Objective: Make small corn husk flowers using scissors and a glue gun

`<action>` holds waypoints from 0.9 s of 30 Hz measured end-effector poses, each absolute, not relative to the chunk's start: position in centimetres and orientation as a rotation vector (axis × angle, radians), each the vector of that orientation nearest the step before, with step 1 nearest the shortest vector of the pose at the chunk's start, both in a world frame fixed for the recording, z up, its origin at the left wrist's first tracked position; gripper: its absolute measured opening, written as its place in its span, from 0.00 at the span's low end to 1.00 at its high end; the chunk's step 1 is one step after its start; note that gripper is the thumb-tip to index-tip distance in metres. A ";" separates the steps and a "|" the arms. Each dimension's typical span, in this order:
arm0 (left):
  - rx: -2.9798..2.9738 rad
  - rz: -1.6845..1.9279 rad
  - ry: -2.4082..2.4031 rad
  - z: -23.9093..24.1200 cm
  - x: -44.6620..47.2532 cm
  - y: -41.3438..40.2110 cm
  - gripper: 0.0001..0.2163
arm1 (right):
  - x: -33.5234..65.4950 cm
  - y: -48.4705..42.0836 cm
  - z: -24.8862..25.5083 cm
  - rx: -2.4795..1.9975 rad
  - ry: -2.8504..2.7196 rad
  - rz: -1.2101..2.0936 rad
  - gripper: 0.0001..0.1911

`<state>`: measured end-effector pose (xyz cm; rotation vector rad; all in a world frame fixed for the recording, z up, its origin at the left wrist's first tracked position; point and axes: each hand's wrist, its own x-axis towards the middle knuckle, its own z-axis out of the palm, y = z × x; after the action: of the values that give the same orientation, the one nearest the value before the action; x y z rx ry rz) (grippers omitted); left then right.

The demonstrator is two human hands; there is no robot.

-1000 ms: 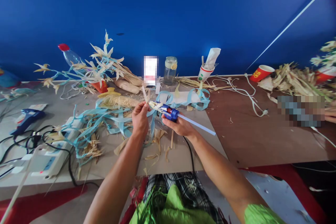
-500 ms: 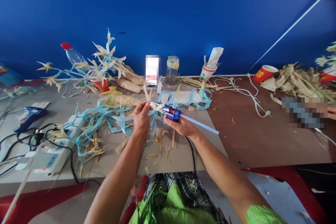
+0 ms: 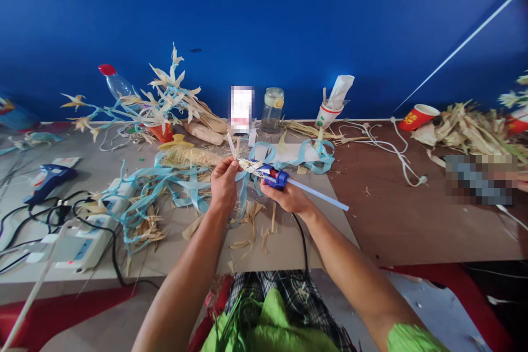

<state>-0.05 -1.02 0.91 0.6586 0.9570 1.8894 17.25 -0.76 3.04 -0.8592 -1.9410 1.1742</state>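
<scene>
My right hand (image 3: 289,197) grips a blue glue gun (image 3: 268,174) with a white glue stick (image 3: 317,194) poking out of its back; its nozzle points left. Pinched in my left hand (image 3: 223,184) is a small piece of dried corn husk (image 3: 233,147), its strips standing up right at the nozzle. Both hands hover over the table's middle, above a tangle of light-blue ribbon (image 3: 165,182) and husk scraps (image 3: 251,213). The gun's black cord (image 3: 303,245) drops toward my lap.
A husk-flower branch (image 3: 157,102), a plastic bottle (image 3: 116,83), a glass jar (image 3: 272,109) and paper cups (image 3: 329,113) stand at the back. A second glue gun (image 3: 47,177), a power strip (image 3: 82,242) and cables lie left. A husk pile (image 3: 474,129) lies right, with another person's hand at the edge.
The view drifted slightly left, shifting everything a little right. My hands keep the same hold, with the husk piece still at the glue gun's nozzle.
</scene>
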 end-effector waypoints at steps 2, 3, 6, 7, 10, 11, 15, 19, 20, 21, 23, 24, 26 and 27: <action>0.675 1.879 0.946 0.9 0.0 -1.0 0.09 | 17.3 -0.7 2.9 -0.847 -1.941 1.182 0.10; 0.683 1.872 0.943 0.9 0.0 -1.0 0.09 | 17.3 -0.7 2.9 -0.846 -1.939 1.188 0.10; 0.685 1.857 0.949 0.9 -0.1 -1.0 0.09 | 17.3 -0.7 3.1 -0.865 -1.946 1.200 0.09; 0.678 1.856 0.949 1.0 -0.1 -1.0 0.09 | 17.3 -0.7 3.1 -0.870 -1.950 1.200 0.09; 0.656 1.853 0.929 1.2 0.0 -1.1 0.08 | 17.4 -0.7 3.1 -0.869 -1.947 1.208 0.10; 0.653 1.852 0.920 1.3 0.0 -1.2 0.08 | 17.4 -0.7 3.0 -0.866 -1.937 1.219 0.10; 0.624 1.846 0.903 1.7 0.1 -1.4 0.08 | 17.7 -0.5 2.5 -0.859 -1.820 1.272 0.12; 0.595 1.808 0.868 2.0 0.2 -1.4 0.09 | 17.7 -0.1 2.0 -0.866 -1.610 1.250 0.15; 0.591 1.799 0.856 2.1 0.3 -1.4 0.09 | 17.7 0.0 1.8 -0.881 -1.575 1.242 0.15; 0.588 1.792 0.845 2.1 0.3 -1.4 0.10 | 17.6 0.2 1.7 -0.903 -1.556 1.237 0.15; 0.580 1.783 0.827 2.0 0.3 -1.4 0.10 | 17.6 0.5 1.5 -0.972 -1.553 1.202 0.16; 0.575 1.778 0.824 2.0 0.3 -1.4 0.10 | 17.6 0.6 1.4 -1.015 -1.567 1.153 0.16; 0.571 1.768 0.825 2.0 0.4 -1.4 0.10 | 17.7 0.9 1.4 -1.106 -1.620 0.970 0.17; 0.572 1.761 0.826 1.9 0.3 -1.4 0.11 | 17.8 1.1 1.4 -1.149 -1.652 0.850 0.17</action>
<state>0.35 -1.41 1.94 0.5722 0.8264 1.7612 17.80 1.11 1.40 -1.1487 -1.6523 0.8505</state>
